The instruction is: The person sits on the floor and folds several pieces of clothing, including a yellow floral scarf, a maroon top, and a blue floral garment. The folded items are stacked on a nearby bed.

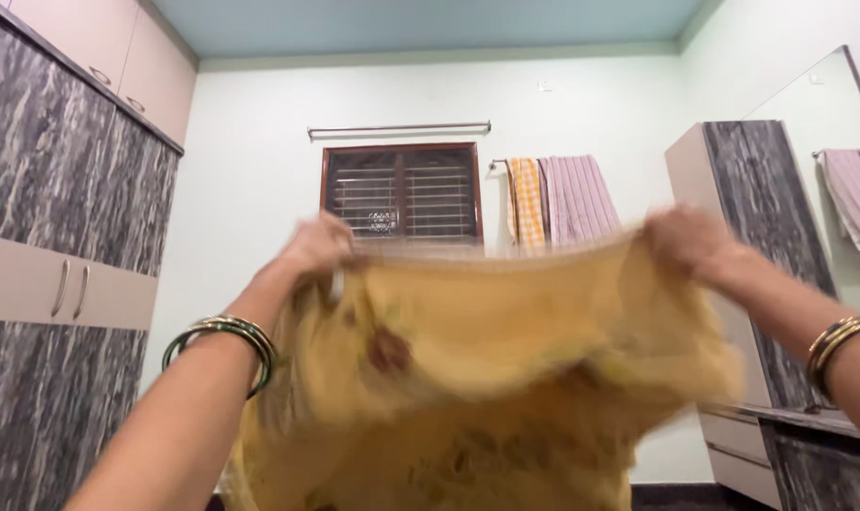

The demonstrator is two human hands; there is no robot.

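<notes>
Head view, both arms raised toward the far wall

Left hand [318, 248]: closed on the top edge of a yellow cloth [487, 378] at its left corner; green and gold bangles [224, 341] on that wrist. Right hand [687, 241]: closed on the same top edge at the right corner; gold bangles [839, 339] on that wrist. The edge runs taut and nearly level between the two hands, sagging slightly at mid-span

Cloth: held up at frame centre, hanging from the edge down past the 6 o'clock border. Dark reddish patches show on it (pattern cannot be made out, the fabric is motion-blurred). Lower part bunched and spread wide toward 4 o'clock

Surroundings:
- Window [402, 194] with a grille, brown frame, at 12 o'clock just above the cloth edge; a bare rail [399, 129] above it
- Two towels at 1 o'clock on a wall bar: a yellow checked towel [525, 203], a pink striped towel [576, 199] touching beside it
- Wardrobe [61, 218] at 9 o'clock, grey marbled doors with beige bands and metal handles
- Mirror [842, 170] at 3 o'clock, a tall grey cabinet [747, 227] beside it
</notes>
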